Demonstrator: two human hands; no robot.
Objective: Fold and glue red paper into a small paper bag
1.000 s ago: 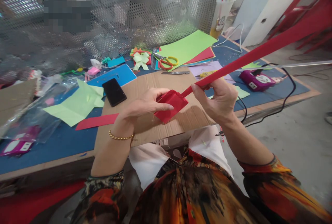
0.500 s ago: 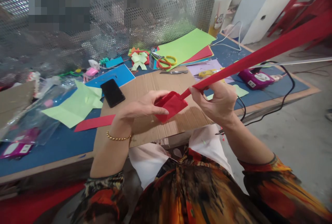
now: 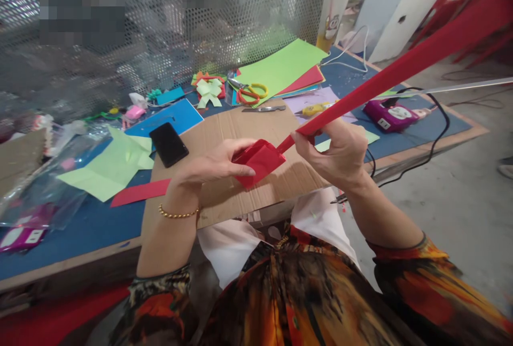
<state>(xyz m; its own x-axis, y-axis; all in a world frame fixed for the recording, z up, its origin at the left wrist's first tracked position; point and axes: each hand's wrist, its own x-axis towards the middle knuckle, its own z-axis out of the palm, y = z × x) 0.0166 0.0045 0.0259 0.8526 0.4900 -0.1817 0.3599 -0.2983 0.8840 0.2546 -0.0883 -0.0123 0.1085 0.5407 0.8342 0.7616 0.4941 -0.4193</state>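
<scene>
My left hand [image 3: 212, 164] is closed on a small folded red paper piece [image 3: 266, 163], its thumb lying over the near face. In my right hand [image 3: 339, 151], a long red strip [image 3: 372, 86] is pinched between thumb and fingers. The strip's narrow lower end meets the edge of the folded paper; its wide upper end runs off to the upper right, close to the camera. Both hands are above a cardboard sheet [image 3: 224, 201]. Whether the strip is fixed to the paper I cannot tell.
A black phone [image 3: 169, 144], pale green paper [image 3: 106, 167] and a red paper strip [image 3: 140, 192] lie to the left. Behind are a craft knife [image 3: 264, 109], scissors [image 3: 252, 92] and green sheets [image 3: 284, 68]. A purple power socket [image 3: 390, 115] and drink cup [image 3: 332, 17] stand right.
The view has shifted slightly, so the table items sit a little further left. Both hands keep their grip, and the strip still meets the folded paper.
</scene>
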